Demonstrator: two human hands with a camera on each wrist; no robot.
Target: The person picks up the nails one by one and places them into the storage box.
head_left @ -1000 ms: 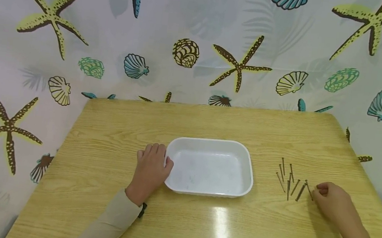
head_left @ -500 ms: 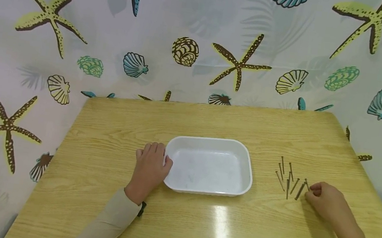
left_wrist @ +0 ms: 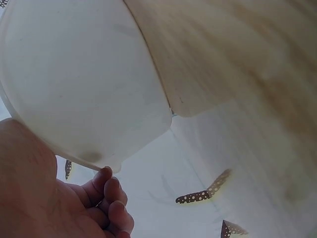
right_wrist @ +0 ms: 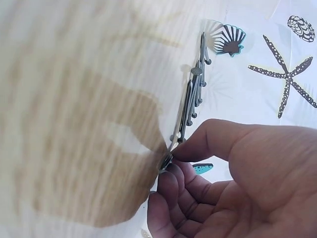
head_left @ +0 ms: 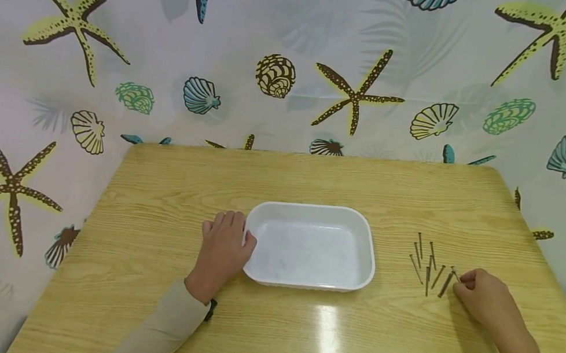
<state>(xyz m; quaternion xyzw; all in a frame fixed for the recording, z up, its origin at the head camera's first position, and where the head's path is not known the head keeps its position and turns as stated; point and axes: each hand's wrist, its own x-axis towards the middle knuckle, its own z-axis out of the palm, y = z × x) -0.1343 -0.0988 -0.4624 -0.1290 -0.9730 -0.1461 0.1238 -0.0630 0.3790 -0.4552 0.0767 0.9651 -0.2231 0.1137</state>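
A white rectangular tray (head_left: 310, 255) stands on the table. My left hand (head_left: 222, 254) holds it by its left rim, with the thumb at the edge and the other fingers bent outside. In the left wrist view, fingertips lie right against the tray's wall (left_wrist: 84, 74). On the right, my right hand (head_left: 490, 308) pinches one metal nail (head_left: 455, 273) between thumb and forefinger, low over the wood. The nail's lower part is hidden by the fingers. Several more nails (head_left: 427, 277) lie loosely grouped just left of that hand, also seen as a row of nails (right_wrist: 190, 99) in the right wrist view.
The wooden table (head_left: 182, 182) has a bright light streak in front of the tray. A cloth (head_left: 289, 119) printed with starfish and shells hangs behind and along both sides. Dark straps circle both sleeves.
My right hand has shifted slightly left along the nail and its fingers now pinch it nearer the head. My left hand and the tray stay in place.
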